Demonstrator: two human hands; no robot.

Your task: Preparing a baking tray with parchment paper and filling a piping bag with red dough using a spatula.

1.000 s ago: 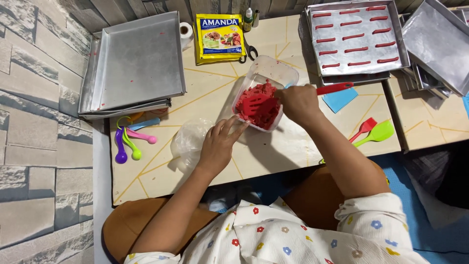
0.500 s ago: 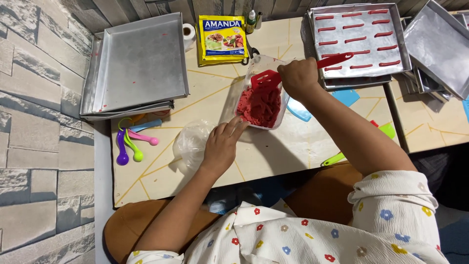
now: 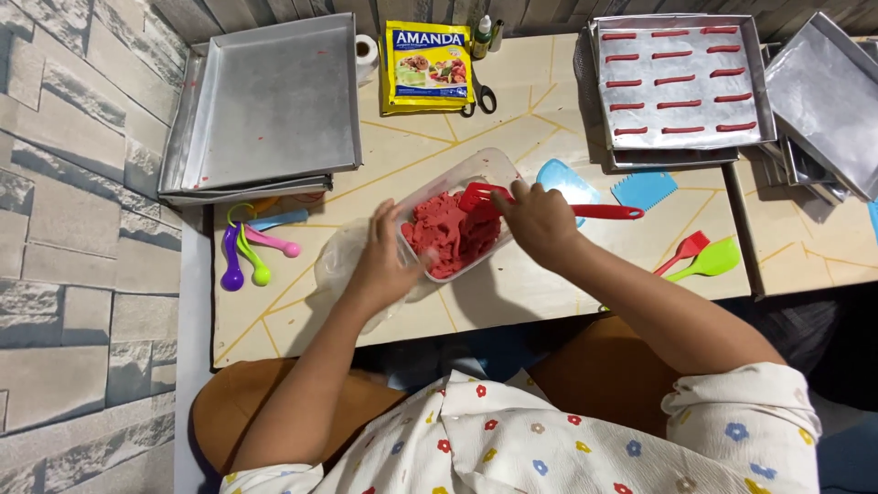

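A clear plastic container [image 3: 494, 169] full of red dough [image 3: 448, 240] lies tilted on the beige table [image 3: 384, 155]. My left hand [image 3: 384, 261] presses against the container's near left edge, over a crumpled clear plastic bag [image 3: 334, 265]. My right hand [image 3: 540, 220] grips a red spatula [image 3: 599, 212]; its slotted head is in the dough and its handle points right.
Stacked metal trays [image 3: 265, 101] sit at the back left. A tray [image 3: 681, 87] with rows of red dough strips is at the back right. A yellow packet [image 3: 427, 64], scissors [image 3: 480, 96], coloured measuring spoons [image 3: 247, 256], blue scrapers [image 3: 640, 187] and a green spatula [image 3: 704, 263] lie around.
The view shifted. My right hand came down from above the container's far rim and pushed the red spatula's head into the dough. My left hand slid up onto the container's edge.
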